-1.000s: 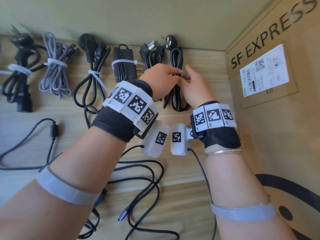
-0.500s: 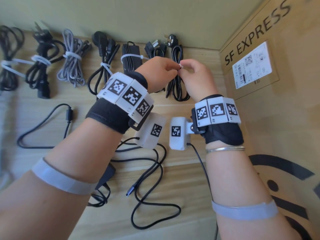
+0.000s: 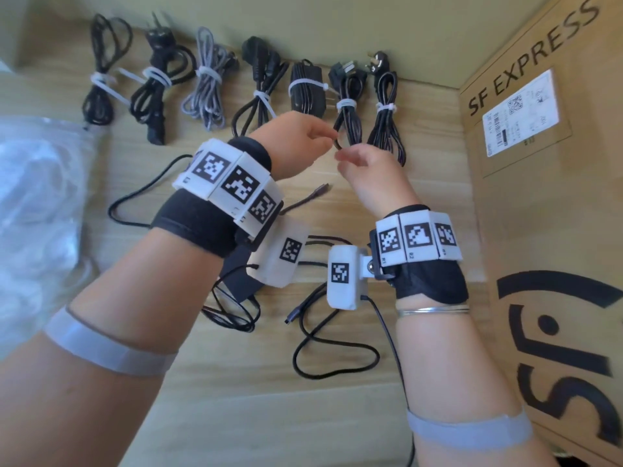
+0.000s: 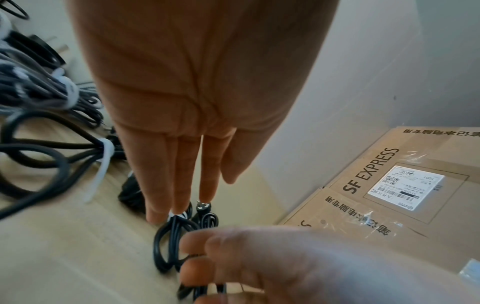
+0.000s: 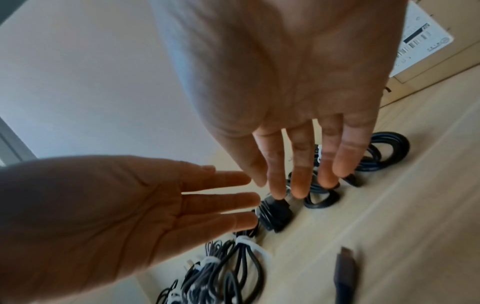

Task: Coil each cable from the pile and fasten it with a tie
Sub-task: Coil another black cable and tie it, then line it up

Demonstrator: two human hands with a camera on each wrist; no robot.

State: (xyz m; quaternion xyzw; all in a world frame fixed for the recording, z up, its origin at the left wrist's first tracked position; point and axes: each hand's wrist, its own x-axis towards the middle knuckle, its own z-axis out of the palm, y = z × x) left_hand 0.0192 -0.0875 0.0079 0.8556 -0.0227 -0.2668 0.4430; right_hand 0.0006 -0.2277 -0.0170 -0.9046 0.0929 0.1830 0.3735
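The worktop carries a back row of seven tied bundles near the wall. The newest bundle lies at the row's right end, its white tie closed. In front lies the loose cable pile, not yet coiled. The left hand and right hand hover above, fingers straight and relaxed, holding nothing. I judge one bundle finished; next, pick a loose cable.

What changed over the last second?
Both hands let go of the tie on the rightmost bundle and drew back toward the person; left hand and right hand are now open, no grip on anything. The bundle lies tied in the row. Loose cables stayed uncoiled.
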